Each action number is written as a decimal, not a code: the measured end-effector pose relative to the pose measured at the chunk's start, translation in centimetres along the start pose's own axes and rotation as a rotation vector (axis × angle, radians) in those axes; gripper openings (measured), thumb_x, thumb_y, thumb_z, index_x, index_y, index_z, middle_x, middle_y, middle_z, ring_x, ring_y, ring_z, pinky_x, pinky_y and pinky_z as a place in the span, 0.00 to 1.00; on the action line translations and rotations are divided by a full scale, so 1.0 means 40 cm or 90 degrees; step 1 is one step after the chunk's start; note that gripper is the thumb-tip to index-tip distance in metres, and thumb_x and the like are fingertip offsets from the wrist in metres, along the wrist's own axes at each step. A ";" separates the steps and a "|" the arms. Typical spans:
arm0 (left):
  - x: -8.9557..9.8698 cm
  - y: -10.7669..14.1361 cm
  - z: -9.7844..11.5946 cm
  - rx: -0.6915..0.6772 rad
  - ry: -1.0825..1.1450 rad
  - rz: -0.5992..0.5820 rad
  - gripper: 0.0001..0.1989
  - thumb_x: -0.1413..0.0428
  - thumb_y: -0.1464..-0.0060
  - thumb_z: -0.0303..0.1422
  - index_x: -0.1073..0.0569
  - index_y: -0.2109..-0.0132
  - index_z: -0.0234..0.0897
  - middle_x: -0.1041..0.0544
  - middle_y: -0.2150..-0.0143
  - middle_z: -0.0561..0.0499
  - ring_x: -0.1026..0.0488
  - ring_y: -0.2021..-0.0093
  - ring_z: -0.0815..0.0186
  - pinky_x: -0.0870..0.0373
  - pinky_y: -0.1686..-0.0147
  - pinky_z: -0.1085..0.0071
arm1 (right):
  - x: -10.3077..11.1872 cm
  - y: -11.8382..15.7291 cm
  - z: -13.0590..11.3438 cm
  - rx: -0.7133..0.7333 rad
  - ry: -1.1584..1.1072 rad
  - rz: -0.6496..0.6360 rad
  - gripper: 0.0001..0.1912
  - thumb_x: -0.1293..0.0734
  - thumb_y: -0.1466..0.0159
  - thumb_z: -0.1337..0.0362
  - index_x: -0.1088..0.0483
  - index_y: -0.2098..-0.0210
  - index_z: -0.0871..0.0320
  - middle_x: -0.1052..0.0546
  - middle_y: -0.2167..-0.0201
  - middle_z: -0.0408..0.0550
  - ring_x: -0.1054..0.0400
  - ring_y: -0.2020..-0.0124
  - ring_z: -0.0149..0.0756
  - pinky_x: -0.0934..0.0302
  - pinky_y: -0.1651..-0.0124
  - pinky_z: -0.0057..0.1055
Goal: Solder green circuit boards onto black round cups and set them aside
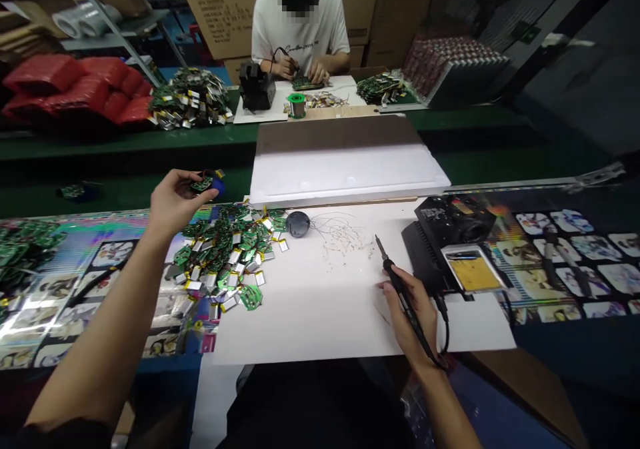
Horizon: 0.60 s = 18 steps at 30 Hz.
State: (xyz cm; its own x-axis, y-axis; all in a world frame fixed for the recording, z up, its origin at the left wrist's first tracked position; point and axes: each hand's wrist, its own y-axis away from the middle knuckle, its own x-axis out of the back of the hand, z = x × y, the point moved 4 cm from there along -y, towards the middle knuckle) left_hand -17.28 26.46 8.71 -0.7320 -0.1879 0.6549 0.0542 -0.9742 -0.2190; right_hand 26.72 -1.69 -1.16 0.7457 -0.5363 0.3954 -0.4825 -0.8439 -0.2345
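My left hand (176,199) is raised at the left, past the pile of circuit boards. Between its thumb and fingers it grips a small round blue-and-black device with a green circuit board (202,184) and a battery on top. My right hand (411,306) is closed around a soldering iron (400,289), its tip pointing up and away over the white board (320,309). Below my left hand lies a heap of green circuit boards with small silver batteries (227,252). A dark round housing (298,224) sits at the heap's right edge, beside thin wire bits (345,236).
A black soldering station (453,226) with a yellow sponge tray (473,271) stands at the right. Beyond the white foam slab (345,162), a co-worker (300,29) handles a board near a solder spool (297,105). Another device (75,191) rests on the green belt at left.
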 end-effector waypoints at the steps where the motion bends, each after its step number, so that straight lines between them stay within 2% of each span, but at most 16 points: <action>1: 0.003 -0.030 -0.033 0.024 -0.032 0.014 0.21 0.30 0.41 0.43 0.27 0.51 0.37 0.20 0.44 0.50 0.24 0.49 0.62 0.25 0.44 0.62 | -0.001 0.002 -0.004 0.006 0.010 -0.001 0.21 0.28 0.29 0.53 0.24 0.39 0.52 0.15 0.47 0.52 0.16 0.54 0.42 0.19 0.50 0.38; 4: -0.006 -0.083 -0.099 0.069 -0.101 0.000 0.17 0.32 0.44 0.35 0.26 0.52 0.34 0.19 0.51 0.49 0.26 0.56 0.63 0.27 0.49 0.65 | -0.003 0.009 -0.008 0.009 0.014 -0.004 0.21 0.29 0.28 0.52 0.24 0.40 0.53 0.14 0.52 0.52 0.16 0.56 0.42 0.19 0.55 0.35; 7: -0.022 -0.094 -0.107 0.080 -0.137 -0.037 0.19 0.31 0.49 0.34 0.25 0.52 0.33 0.20 0.49 0.45 0.25 0.54 0.59 0.27 0.48 0.63 | -0.007 0.013 -0.005 0.016 0.015 -0.003 0.21 0.30 0.28 0.52 0.24 0.40 0.53 0.14 0.54 0.52 0.16 0.59 0.42 0.19 0.54 0.38; 10: -0.027 -0.067 -0.048 0.014 -0.170 0.020 0.21 0.34 0.47 0.35 0.24 0.47 0.34 0.24 0.39 0.39 0.26 0.42 0.52 0.30 0.40 0.59 | -0.009 0.015 -0.006 0.025 0.001 0.004 0.19 0.30 0.27 0.54 0.25 0.39 0.53 0.15 0.49 0.52 0.16 0.62 0.40 0.19 0.52 0.40; 12: -0.039 -0.025 0.020 -0.085 -0.169 0.060 0.16 0.39 0.41 0.37 0.23 0.48 0.35 0.23 0.41 0.40 0.26 0.40 0.52 0.30 0.40 0.60 | -0.011 0.015 -0.009 0.025 -0.021 0.000 0.18 0.31 0.26 0.55 0.25 0.39 0.52 0.15 0.47 0.52 0.16 0.65 0.38 0.19 0.55 0.38; 13: -0.056 0.002 0.055 -0.130 -0.152 0.032 0.14 0.42 0.38 0.38 0.22 0.49 0.36 0.21 0.46 0.41 0.24 0.44 0.53 0.27 0.44 0.61 | -0.013 0.015 -0.012 0.023 -0.032 -0.007 0.18 0.32 0.25 0.55 0.25 0.39 0.53 0.15 0.47 0.52 0.16 0.66 0.37 0.19 0.56 0.37; 15: -0.114 0.061 0.114 -0.196 -0.116 -0.137 0.14 0.44 0.34 0.40 0.20 0.51 0.37 0.18 0.53 0.45 0.21 0.52 0.56 0.25 0.49 0.62 | -0.017 0.015 -0.018 0.018 -0.055 -0.026 0.17 0.34 0.23 0.56 0.26 0.40 0.53 0.13 0.51 0.51 0.16 0.68 0.36 0.19 0.59 0.35; 16: -0.146 0.093 0.138 -0.234 -0.106 -0.215 0.15 0.45 0.33 0.41 0.19 0.49 0.37 0.18 0.52 0.45 0.21 0.52 0.56 0.25 0.48 0.61 | -0.021 0.014 -0.022 0.018 -0.068 -0.036 0.16 0.35 0.22 0.56 0.26 0.40 0.54 0.13 0.53 0.51 0.16 0.69 0.36 0.19 0.61 0.34; 18: -0.204 0.149 0.178 -0.325 -0.106 -0.307 0.19 0.43 0.32 0.40 0.22 0.40 0.37 0.20 0.42 0.42 0.23 0.42 0.52 0.27 0.39 0.56 | -0.030 0.013 -0.034 0.031 -0.086 -0.052 0.14 0.36 0.22 0.58 0.25 0.42 0.54 0.13 0.55 0.49 0.17 0.70 0.34 0.19 0.64 0.31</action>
State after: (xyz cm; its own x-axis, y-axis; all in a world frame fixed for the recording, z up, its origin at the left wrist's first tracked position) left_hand -6.14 21.31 7.21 -0.4785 0.1918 0.8569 -0.6023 -0.7818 -0.1614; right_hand 24.94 -1.47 -0.55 0.8378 -0.4608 0.2929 -0.3979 -0.8826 -0.2503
